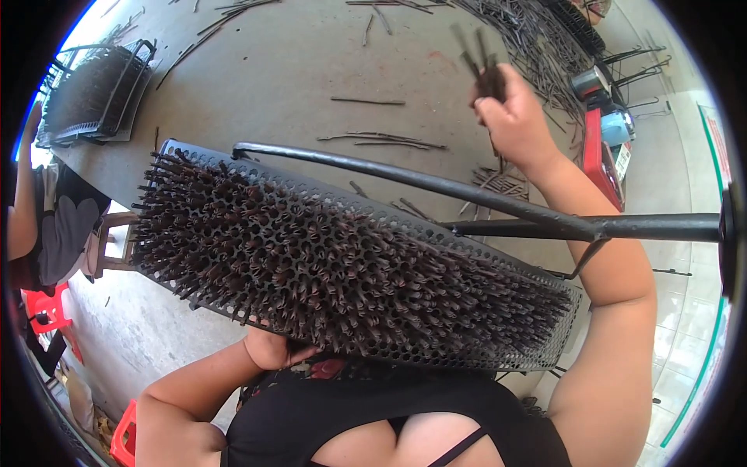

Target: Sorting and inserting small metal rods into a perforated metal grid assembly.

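Note:
A long perforated metal rack (pixel 560 354) slants across the view in front of me, tightly filled with upright dark brown sticks (pixel 334 272), many of them split at the top. My left hand (pixel 272 348) is at the rack's near edge, left of its middle. The rack hides most of its fingers, so their grip does not show. Beyond the rack, at the right, my right hand (pixel 513 121) is raised over the table, closed round a small bunch of dark sticks (pixel 484 66). The bunch's upper ends are blurred by motion.
A forked metal bar (pixel 420 185) crosses over the rack's far side. Loose sticks (pixel 389 141) lie on the grey table (pixel 288 78), with a heap (pixel 529 47) at far right. Another filled rack (pixel 97 93) stands far left, near another person's arm (pixel 25 187). A red box (pixel 599 152) is at the right.

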Demonstrator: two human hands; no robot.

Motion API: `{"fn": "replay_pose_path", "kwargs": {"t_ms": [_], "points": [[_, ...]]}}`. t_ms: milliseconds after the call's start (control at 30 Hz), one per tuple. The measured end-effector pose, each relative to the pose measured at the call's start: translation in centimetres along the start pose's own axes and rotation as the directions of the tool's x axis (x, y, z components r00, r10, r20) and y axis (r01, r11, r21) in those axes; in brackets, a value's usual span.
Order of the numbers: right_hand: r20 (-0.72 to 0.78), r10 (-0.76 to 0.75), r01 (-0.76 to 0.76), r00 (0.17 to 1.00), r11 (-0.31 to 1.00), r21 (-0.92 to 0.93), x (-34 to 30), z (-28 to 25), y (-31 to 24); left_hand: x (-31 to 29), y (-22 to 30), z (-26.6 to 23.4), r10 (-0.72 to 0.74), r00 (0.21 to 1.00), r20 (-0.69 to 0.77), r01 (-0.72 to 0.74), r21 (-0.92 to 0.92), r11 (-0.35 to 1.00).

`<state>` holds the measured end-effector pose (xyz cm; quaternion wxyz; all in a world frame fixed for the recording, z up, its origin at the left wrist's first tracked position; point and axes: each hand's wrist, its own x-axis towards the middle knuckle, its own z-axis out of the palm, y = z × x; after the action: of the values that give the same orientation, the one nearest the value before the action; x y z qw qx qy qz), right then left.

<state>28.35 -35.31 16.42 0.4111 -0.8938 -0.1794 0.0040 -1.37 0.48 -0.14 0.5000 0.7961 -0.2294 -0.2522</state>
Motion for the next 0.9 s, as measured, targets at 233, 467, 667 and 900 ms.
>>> {"fn": "replay_pose_path", "kwargs": {"t_ms": [233,467,667,900], "points": [[-0.317,0.021,0.102,0.948,0.924,0.367,-0.7,0.0,3.1,0.8,2.2,-1.5,0.153,0.987,-0.055,-0.148,0.073,0.986],[-0.222,-0.046,0.139,0.974,0.895,0.424,0.2,0.3,5.5,-0.1,0.6,0.4,-0.166,0.984,0.067,0.179,-0.401,0.899],[-0.096,0.189,-0.158,0.977,0.952,0.263,0.7,-2.6,3.4,0.1,1.3,-0.3,0.040,0.995,-0.087,-0.049,-0.104,0.993],[-0.047,0.541,-0.525,0.840,0.789,-0.318,-4.0,-9.6,8.3,0.2,1.8,-0.9,0.139,0.980,-0.144,-0.124,0.108,0.986]]}}
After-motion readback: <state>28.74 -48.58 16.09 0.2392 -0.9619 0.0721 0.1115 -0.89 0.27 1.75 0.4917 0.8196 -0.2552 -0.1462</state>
